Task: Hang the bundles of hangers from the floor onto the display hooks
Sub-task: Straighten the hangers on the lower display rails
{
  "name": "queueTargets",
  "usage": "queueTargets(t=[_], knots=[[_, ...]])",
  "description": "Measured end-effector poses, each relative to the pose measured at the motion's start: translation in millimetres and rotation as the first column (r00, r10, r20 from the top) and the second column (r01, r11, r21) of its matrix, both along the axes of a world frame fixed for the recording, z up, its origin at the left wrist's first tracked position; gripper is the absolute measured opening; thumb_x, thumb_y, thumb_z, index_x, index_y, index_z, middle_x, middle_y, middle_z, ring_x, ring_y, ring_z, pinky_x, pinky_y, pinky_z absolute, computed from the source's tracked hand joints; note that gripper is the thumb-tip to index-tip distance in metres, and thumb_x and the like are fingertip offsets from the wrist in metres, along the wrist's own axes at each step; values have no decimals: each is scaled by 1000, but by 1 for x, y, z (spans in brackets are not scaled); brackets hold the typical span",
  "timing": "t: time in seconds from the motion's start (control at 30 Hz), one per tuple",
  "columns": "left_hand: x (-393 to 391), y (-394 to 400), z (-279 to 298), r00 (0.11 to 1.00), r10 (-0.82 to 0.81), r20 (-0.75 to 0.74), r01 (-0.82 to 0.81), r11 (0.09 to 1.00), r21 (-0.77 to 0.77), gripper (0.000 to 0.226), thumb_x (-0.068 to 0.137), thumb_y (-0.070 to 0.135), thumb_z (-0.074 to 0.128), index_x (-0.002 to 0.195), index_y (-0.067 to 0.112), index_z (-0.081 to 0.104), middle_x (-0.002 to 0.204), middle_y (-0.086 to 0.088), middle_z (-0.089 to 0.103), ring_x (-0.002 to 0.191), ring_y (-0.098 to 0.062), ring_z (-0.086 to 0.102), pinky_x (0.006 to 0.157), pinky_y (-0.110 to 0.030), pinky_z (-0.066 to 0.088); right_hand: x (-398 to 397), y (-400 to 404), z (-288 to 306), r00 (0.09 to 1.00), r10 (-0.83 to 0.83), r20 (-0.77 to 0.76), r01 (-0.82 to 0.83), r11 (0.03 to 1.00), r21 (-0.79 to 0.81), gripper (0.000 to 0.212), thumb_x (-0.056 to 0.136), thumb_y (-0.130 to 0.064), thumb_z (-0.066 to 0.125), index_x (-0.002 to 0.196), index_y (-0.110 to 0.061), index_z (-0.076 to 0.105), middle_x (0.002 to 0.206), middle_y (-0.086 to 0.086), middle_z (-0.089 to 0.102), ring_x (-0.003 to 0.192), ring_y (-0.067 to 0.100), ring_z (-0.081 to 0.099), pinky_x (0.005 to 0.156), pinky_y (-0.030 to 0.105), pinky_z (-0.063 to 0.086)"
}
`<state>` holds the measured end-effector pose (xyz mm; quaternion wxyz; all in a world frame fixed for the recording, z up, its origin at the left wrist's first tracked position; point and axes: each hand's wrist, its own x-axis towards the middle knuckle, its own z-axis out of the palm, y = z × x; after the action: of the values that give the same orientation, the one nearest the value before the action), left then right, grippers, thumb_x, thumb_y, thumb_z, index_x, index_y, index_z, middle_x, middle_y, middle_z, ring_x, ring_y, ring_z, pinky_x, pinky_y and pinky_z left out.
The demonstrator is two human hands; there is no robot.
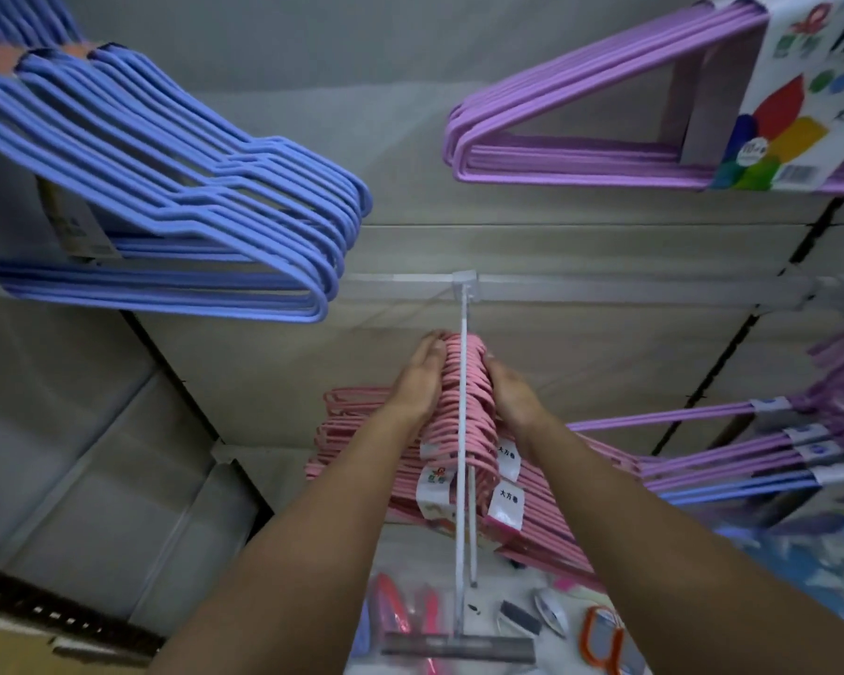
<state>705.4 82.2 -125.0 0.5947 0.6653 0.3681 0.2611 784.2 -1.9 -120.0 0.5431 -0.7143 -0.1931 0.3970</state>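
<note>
Head view: we press our left hand (pixel 417 382) and right hand (pixel 512 394), fingers straight, flat against both sides of the pink hangers (pixel 464 416), thin coated wire, bundled on the white metal hook (pixel 463 362).

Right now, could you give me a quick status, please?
Left hand and right hand pressing pink hanger bundles together on white display hook. Nothing blocking.

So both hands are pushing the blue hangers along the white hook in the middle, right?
Not quite: the hangers on that hook are pink, not blue. In the head view the left hand and right hand press on either side of the pink hangers on the white hook. The blue hangers hang up at the left.
</note>
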Motion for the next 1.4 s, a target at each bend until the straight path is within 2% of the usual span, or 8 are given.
queueTargets(t=[0.13,0.3,0.57,0.73,0.97,1.17,1.27,1.4], knots=[[-16,-13,-5,992,-11,-122,27,992,126,33,104,29,31,128,16,49,124,-14,58,115,-28,55,103,-38,41,-10,-8,0,1000,-6,16,6,1000,-13,44,104,-33,30,130,-7,54,122,9,58,113,27,56,95,34,46],[-34,-36,-6,996,2,-86,10,991,137,28,103,27,33,120,17,53,109,-3,59,106,-23,56,94,-30,42,-23,-23,-3,999,-42,12,42,998,-50,47,103,-37,32,122,-6,60,118,16,62,104,26,58,93,34,47],[-58,-65,-8,997,7,-73,4,989,146,28,103,20,35,123,15,54,113,-2,58,105,-18,53,91,-23,38,-46,-48,-5,994,-40,103,49,995,-86,44,103,-38,32,118,-10,63,122,17,62,110,31,59,102,46,44],[-68,-75,-8,999,-2,-53,8,993,117,30,102,17,36,125,14,55,120,-4,58,109,-18,53,97,-24,39,-56,-62,-6,977,-4,212,31,992,-123,43,103,-34,29,121,-10,61,124,16,60,113,31,56,102,46,42],[-75,-83,-8,999,27,36,-25,998,-53,23,99,13,43,93,26,61,102,-4,65,99,-22,60,96,-37,46,-62,-73,-12,971,-5,239,40,989,-141,42,103,-33,29,118,-11,62,121,17,61,110,31,56,99,44,43],[-85,-83,3,1000,1,22,3,989,-149,31,100,14,44,124,7,61,124,-9,62,117,-23,57,106,-35,42,-64,-76,-10,983,-30,184,55,990,-133,45,101,-39,33,116,-12,66,121,16,63,110,31,59,100,46,44],[-88,-86,9,999,-8,38,16,978,-207,36,101,19,41,133,9,54,131,-7,58,120,-20,55,105,-32,42,-66,-83,-11,978,-8,207,43,986,-162,51,100,-48,32,118,-14,66,124,15,63,112,31,58,101,46,44],[-90,-88,9,995,97,23,-86,955,-285,35,102,25,37,132,15,53,119,-7,61,104,-20,59,72,-22,49,-71,-100,-14,976,1,218,45,978,-206,56,97,-56,30,116,-17,66,125,15,63,112,33,59,101,46,44]])
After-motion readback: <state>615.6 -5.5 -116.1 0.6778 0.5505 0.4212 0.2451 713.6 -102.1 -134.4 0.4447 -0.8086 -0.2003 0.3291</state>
